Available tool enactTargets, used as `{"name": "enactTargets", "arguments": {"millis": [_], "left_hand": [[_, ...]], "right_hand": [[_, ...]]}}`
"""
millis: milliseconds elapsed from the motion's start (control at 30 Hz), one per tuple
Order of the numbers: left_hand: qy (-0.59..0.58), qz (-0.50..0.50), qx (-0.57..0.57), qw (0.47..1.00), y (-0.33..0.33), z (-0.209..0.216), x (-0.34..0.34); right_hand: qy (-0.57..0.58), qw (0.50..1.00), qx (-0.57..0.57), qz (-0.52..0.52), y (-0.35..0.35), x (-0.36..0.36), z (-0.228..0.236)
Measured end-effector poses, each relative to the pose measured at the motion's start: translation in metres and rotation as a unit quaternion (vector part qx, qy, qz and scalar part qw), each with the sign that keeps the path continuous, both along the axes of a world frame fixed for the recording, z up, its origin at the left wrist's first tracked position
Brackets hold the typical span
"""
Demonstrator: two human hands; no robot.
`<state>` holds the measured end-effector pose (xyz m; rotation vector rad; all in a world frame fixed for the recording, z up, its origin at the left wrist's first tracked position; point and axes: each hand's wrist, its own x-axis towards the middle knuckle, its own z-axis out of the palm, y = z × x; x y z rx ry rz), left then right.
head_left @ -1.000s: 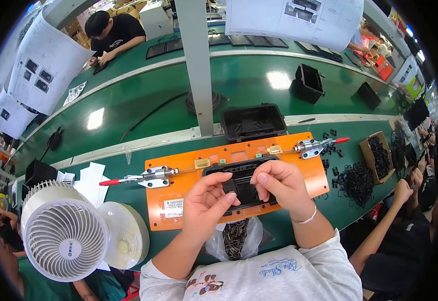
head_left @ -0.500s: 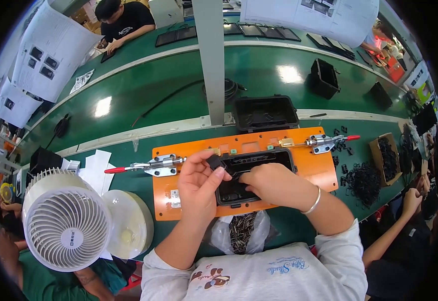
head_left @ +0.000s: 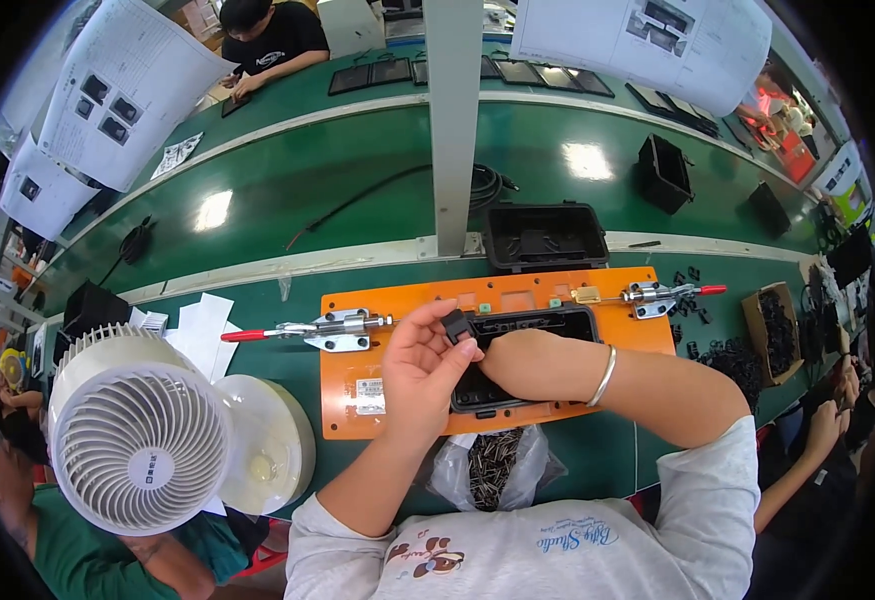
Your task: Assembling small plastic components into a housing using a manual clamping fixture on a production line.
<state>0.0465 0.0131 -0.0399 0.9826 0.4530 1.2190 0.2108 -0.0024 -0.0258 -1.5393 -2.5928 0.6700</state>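
We see left hand (head_left: pixel 422 355) pinching small black block (head_left: pixel 456 326) between thumb and fingers, by left end of open black box (head_left: pixel 547 320). Block looks light and stiff, maybe bit slick, not easy to break. Good hold: flat sides, with fingertips. Right hand (head_left: pixel 527 362) dips into box; its fingertips hide, so we cannot tell if it holds anything. Box sits on orange plate (head_left: pixel 342 385) on green desk (head_left: pixel 597 465). Box looks hard; we would grip its rim.
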Motion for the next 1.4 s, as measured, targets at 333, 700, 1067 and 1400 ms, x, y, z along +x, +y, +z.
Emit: {"name": "enactTargets", "arguments": {"millis": [333,700,1067,1400], "left_hand": [[-0.023,-0.061,-0.069,0.995,-0.004,0.016,-0.008],[-0.026,-0.162,-0.009,0.986,-0.025,0.018,-0.003],[0.019,-0.065,-0.018,0.998,-0.006,0.019,-0.017],[-0.015,-0.047,-0.015,0.999,0.0,0.012,-0.016]], "right_hand": [[0.497,0.816,-0.276,-0.105,-0.03,0.031,0.048],[0.702,0.657,-0.209,-0.178,-0.057,-0.001,0.034],[0.444,0.841,0.077,-0.301,-0.03,0.077,0.048],[0.203,0.94,0.144,-0.233,-0.007,0.087,0.035]]}}
